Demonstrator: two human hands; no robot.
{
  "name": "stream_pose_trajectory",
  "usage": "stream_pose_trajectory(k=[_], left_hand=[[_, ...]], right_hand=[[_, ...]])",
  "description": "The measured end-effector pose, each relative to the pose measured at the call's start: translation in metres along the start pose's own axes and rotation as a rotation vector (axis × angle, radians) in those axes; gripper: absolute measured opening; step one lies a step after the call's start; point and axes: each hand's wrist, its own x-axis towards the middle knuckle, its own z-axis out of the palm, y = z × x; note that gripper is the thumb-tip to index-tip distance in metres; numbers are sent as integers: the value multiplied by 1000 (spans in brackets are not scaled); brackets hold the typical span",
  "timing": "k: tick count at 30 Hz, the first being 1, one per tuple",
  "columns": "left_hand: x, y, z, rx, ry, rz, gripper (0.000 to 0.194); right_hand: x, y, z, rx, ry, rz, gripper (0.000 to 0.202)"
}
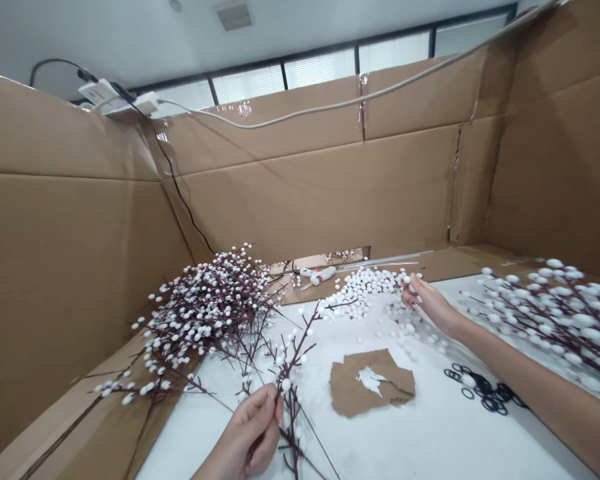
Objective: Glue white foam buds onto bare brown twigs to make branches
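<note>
In the lower middle, my left hand is closed with thumb and fingers together on a thin dark brown artificial berry branch. The branch has many bare twigs and a few white balls, one right beside my fingertips. My right hand reaches to the right end of a heap of loose white balls. Its thumb and fingers are pinched around a white ball, with other balls close to the fingertips. Between my hands lies a torn piece of cardboard bearing a smear of white paste.
A thick bundle of white-berried branches lies at left, another at right. Black rings lie near my right forearm. A white glue gun rests at the back. Tall cardboard walls enclose the white work surface.
</note>
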Motion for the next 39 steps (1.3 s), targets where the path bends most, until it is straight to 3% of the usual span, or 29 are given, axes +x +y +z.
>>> stream_pose_trajectory(k=[6, 9, 13, 20, 27, 32, 39], left_hand=[[10, 8, 15, 124, 18, 57, 39], [20, 22, 31, 195, 106, 128, 40], [34, 34, 53, 299, 98, 188, 39], [47, 27, 83, 350, 27, 205, 40], [46, 17, 79, 441, -68, 180, 45], [45, 10, 75, 453, -75, 201, 39], [41, 14, 75, 559, -44, 347, 31]], right_hand=[[-5, -7, 0, -42, -97, -30, 44], [-11, -13, 7, -97, -152, -50, 39], [-22, -20, 23, -173, -222, -50, 32], [-56, -20, 60, -124, -387, 0, 26], [-83, -22, 74, -7, -559, 101, 30], [-83, -12, 75, -78, -545, 73, 25], [-88, -9, 78, 78, -564, 175, 28]])
